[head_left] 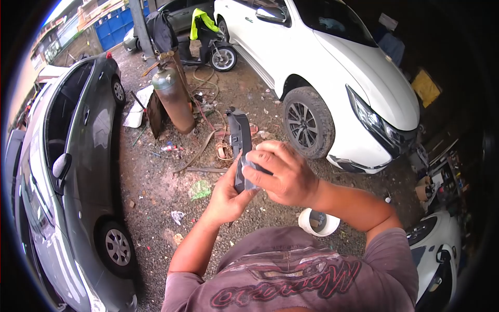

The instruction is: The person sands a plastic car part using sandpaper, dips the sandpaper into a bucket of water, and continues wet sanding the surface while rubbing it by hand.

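Observation:
My left hand is closed around the lower end of a long, dark, curved plastic car trim piece. The piece stands up away from me, with small slots and clips along its inner side. My right hand presses against the lower part of the trim from the right, fingers bent. Under those fingers is a small grey sheet-like piece, touching the trim; its exact kind is hard to make out. My fingers cover part of both things.
A white car stands ahead on the right, a dark grey car on the left. A rusty gas cylinder with hoses stands ahead, near a scooter. A white bucket sits on the gravel, among scattered litter.

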The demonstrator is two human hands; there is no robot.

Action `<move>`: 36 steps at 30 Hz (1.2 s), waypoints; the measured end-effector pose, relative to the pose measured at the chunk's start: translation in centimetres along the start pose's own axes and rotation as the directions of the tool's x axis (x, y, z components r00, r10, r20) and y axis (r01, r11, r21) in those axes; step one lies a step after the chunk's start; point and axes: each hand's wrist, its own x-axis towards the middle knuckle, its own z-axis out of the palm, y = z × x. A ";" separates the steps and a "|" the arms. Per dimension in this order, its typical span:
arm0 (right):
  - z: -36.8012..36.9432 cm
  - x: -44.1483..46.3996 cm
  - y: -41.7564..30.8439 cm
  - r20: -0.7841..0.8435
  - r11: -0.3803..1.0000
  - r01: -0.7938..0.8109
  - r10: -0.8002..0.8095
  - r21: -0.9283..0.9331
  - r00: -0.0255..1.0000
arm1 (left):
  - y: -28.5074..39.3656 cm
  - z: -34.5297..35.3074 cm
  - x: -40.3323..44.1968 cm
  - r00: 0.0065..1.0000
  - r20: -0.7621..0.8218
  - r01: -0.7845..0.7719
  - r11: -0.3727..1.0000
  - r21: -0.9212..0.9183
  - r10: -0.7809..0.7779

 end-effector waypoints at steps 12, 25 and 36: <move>-0.2 0.4 4.0 -0.003 0.990 0.065 -0.066 -0.124 0.998 | 1.2 -0.3 -1.4 0.997 0.074 0.033 0.999 -0.032 -0.030; -1.5 -0.5 0.3 0.014 0.990 0.125 -0.127 0.072 0.992 | 2.1 0.8 -2.4 0.999 0.033 -0.025 0.982 -0.189 0.032; -1.7 0.6 5.1 0.007 0.985 0.019 -0.018 -0.169 1.000 | 0.5 0.2 -3.0 0.998 0.069 0.016 0.991 -0.131 -0.007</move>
